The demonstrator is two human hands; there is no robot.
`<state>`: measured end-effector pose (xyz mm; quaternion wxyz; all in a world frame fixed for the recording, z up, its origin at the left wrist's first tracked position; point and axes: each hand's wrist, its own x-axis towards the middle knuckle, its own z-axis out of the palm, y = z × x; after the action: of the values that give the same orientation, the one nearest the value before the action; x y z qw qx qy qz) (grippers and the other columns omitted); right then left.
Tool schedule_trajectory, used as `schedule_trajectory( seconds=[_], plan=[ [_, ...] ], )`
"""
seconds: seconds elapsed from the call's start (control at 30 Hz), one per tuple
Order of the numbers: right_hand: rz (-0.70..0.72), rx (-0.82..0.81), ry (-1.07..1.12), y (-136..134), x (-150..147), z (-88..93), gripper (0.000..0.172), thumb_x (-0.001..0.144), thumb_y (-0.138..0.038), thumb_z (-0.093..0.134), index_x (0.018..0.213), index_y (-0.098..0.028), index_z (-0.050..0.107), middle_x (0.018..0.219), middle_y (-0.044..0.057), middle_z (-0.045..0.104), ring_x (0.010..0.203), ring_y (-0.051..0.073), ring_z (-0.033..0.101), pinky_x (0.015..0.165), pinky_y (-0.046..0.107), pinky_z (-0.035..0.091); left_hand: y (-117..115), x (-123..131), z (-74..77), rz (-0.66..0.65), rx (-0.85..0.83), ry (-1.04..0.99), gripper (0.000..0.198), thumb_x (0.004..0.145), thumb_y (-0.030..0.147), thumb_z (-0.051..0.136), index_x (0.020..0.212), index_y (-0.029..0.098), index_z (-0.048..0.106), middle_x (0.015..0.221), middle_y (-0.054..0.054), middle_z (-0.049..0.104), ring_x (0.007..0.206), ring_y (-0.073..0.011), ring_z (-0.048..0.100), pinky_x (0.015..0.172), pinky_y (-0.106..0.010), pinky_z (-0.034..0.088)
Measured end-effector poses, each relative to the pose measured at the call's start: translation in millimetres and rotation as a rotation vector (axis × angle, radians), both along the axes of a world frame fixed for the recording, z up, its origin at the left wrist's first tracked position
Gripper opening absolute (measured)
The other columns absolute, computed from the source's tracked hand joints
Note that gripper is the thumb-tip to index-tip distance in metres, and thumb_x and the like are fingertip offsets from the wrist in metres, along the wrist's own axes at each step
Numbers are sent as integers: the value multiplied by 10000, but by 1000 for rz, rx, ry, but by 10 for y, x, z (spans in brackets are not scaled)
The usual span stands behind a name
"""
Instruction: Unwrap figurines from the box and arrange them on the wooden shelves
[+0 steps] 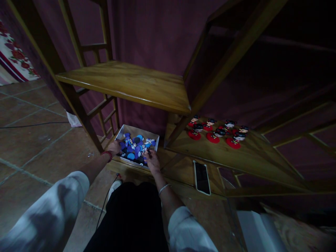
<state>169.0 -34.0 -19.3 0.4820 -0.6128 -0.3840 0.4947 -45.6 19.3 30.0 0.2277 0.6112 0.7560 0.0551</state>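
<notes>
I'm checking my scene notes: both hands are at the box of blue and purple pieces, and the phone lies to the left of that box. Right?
Not quite: the head view shows the phone to the right of the box. The rest is correct: left hand and right hand are both at the box of blue and purple pieces.

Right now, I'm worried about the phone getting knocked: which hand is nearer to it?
Right. The right hand is at the near right corner of the box, left of the phone; the left hand is farther off, at the box's left side.
</notes>
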Motion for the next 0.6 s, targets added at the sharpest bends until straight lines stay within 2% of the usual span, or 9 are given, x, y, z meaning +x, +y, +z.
schedule_trajectory(
  seconds=[0.1,0.2,0.4,0.5,0.6],
  plan=[
    [-16,-7,-7,-2,-2,4,191,749,-323,530,907,-245,456,781,-26,638,759,155,663,532,235,547,27,6,-22,-56,47,19,371,807,243,460,1156,230,583,1052,-72,651,946,-198,606,757,-238,450],
    [0,5,-13,-3,4,-27,209,751,-336,530,922,-239,461,795,-18,642,772,155,662,533,232,545,30,48,-39,-139,73,52,436,815,221,420,1242,251,504,1096,-73,623,932,-188,609,755,-242,452],
    [8,17,-5,-7,10,-71,247,757,-367,525,955,-239,450,886,1,649,806,156,662,535,229,543,17,182,-66,-262,67,161,516,802,314,455,1316,289,406,1248,-117,499,964,-243,602,808,-325,454],
    [12,16,-26,-12,6,-39,242,755,-357,533,950,-233,459,886,4,649,795,157,661,536,235,544,20,200,-58,-279,49,197,542,781,366,496,1311,307,400,1285,-114,462,1002,-269,579,819,-362,454],
    [14,12,-48,-20,-1,6,231,756,-352,536,938,-226,470,851,7,652,788,161,661,540,239,547,24,191,-45,-291,70,214,533,791,345,492,1313,290,394,1306,-118,438,1040,-266,553,837,-356,446]
  ],
)
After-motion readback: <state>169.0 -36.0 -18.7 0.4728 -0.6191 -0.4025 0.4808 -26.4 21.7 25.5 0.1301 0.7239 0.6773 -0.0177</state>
